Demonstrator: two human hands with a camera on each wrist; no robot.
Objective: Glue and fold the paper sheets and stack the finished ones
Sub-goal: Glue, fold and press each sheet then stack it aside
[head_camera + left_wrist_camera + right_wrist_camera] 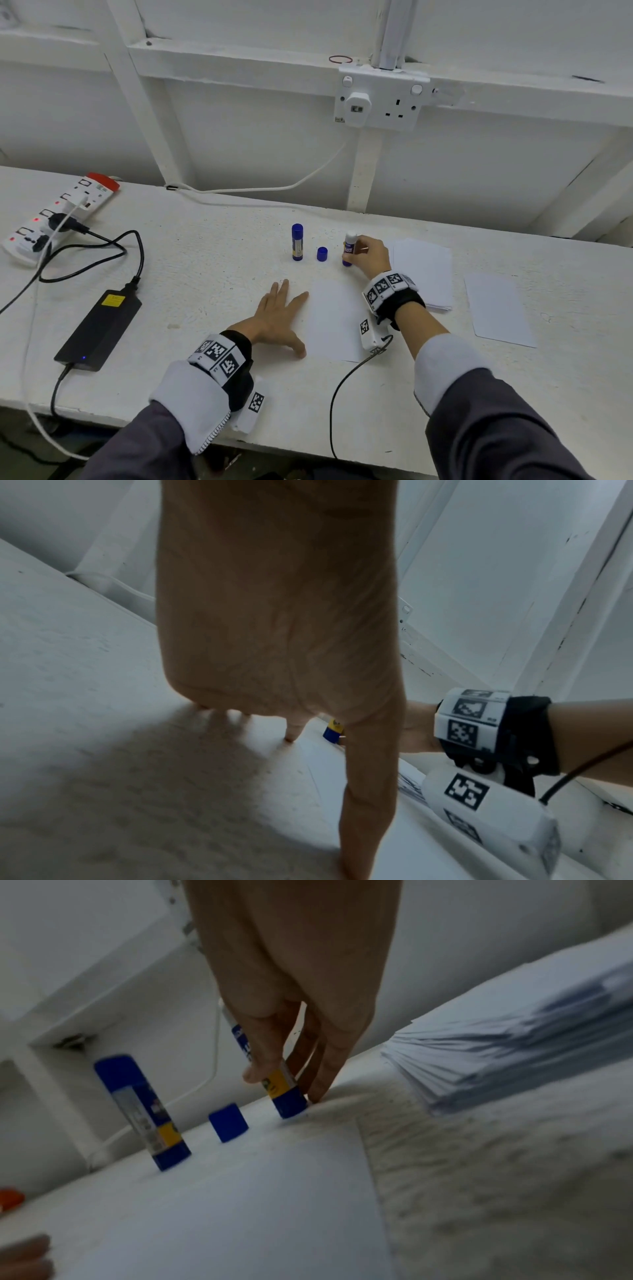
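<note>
A single paper sheet (334, 322) is laid flat on the white worktop (212, 274), near its front edge, between the two hands. The left hand (279, 317) is rested flat just beside the sheet's left edge, its grip spread, with the fingers straight and the thumb at the sheet's near-left corner. The right hand (371, 255) is placed beyond the sheet's far-right corner, its grip pinched round an uncapped glue stick (349, 248) that is stood upright with its blue base on the worktop. In the right wrist view the thumb and fingers (329, 1053) are seen curled round the stick's barrel.

A loose blue cap (322, 254) is stood just left of the held stick, and a second, capped glue stick (297, 241) is stood upright left of that; both are set apart from the sheet's far edge. A pile of paper sheets (424, 270) is seen right of the right wrist, and one more flat sheet (498, 310) lies farther right, apart from the pile.

Bare worktop is left between the left hand and a black power adapter (99, 330), whose cables run toward a power strip (58, 214) at the far left. A double wall socket (380, 99) is mounted above the glue sticks.
</note>
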